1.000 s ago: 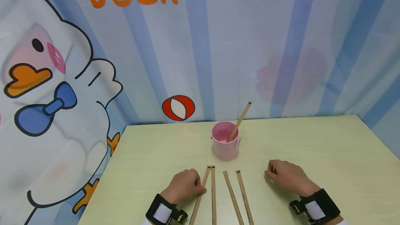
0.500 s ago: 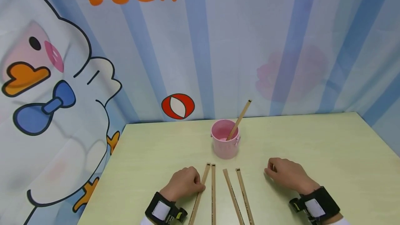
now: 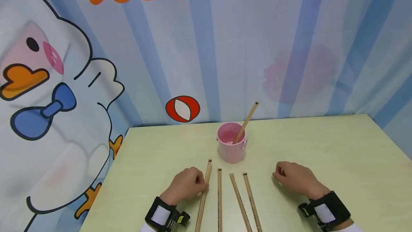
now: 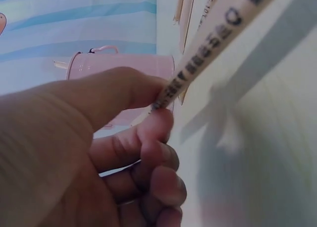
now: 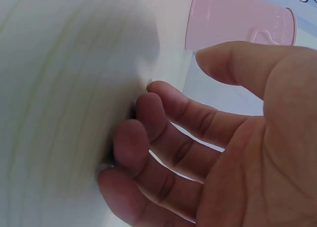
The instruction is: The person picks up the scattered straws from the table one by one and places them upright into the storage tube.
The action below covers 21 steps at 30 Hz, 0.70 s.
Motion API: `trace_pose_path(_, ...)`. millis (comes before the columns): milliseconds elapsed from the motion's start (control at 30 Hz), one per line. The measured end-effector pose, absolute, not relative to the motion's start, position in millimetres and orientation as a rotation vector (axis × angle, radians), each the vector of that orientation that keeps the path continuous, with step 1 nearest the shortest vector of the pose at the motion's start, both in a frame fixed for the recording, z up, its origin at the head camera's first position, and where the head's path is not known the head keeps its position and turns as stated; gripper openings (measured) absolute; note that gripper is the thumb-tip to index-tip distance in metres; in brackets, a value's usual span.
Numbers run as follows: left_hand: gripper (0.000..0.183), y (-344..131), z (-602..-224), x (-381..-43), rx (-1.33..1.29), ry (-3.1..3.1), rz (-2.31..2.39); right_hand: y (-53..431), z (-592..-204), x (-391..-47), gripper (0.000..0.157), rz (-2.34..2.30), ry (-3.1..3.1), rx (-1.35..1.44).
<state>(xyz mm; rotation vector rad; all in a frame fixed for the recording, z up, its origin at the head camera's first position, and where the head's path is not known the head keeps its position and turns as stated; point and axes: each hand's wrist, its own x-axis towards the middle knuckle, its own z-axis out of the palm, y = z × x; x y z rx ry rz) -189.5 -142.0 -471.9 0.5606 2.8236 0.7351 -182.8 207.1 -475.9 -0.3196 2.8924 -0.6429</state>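
My left hand (image 3: 185, 185) pinches a wooden chopstick (image 3: 206, 183) between thumb and fingers. In the left wrist view, dark printed characters run along the held chopstick (image 4: 213, 44), which is raised off the table and casts a shadow. To its right lie a second chopstick (image 3: 220, 199), a third (image 3: 239, 201) and another (image 3: 252, 201), roughly side by side. Beyond them stands a pink bucket (image 3: 232, 153) with one chopstick (image 3: 246, 121) leaning inside. My right hand (image 3: 297, 179) rests on the table, loosely curled; its palm (image 5: 242, 182) holds nothing.
The pale wood-grain table (image 3: 322, 146) reaches back to a blue-striped cloth (image 3: 244, 46) with a duck picture on its left part. Each wrist carries a black strap with a camera, the left strap (image 3: 161, 214) and the right strap (image 3: 329, 210).
My left hand has shifted slightly left and forward with the pinched chopstick, moving it apart from the one beside it. The right hand has stayed in place.
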Motion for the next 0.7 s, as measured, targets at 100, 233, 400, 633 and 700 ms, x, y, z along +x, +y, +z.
trace_pose_path(100, 0.025, -142.1, -470.4, -190.6, 0.559, 2.827, 0.752, 207.5, -476.3, -183.2, 0.017, -0.644, 2.893, -0.320)
trace_pose_path(233, 0.023, -144.3, -467.4, -192.5, 0.542, 2.818, 0.771, 206.8, -475.6, -182.8, 0.016, -0.646, 2.894, -0.312)
trace_pose_path(400, 0.023, -147.1, -461.7, -194.7, 0.504, 2.809, 0.801, 205.7, -474.5, -183.0, 0.017, -0.653, 2.894, -0.314)
trace_pose_path(633, 0.023, -144.6, -457.7, -195.8, 0.488, 2.814, 0.788, 206.4, -474.1, -182.1, 0.017, -0.643, 2.902, -0.319)
trace_pose_path(700, 0.022, -144.3, -456.1, -196.1, 0.475, 2.815, 0.783, 206.3, -474.6, -182.0, 0.017, -0.645, 2.902, -0.320)
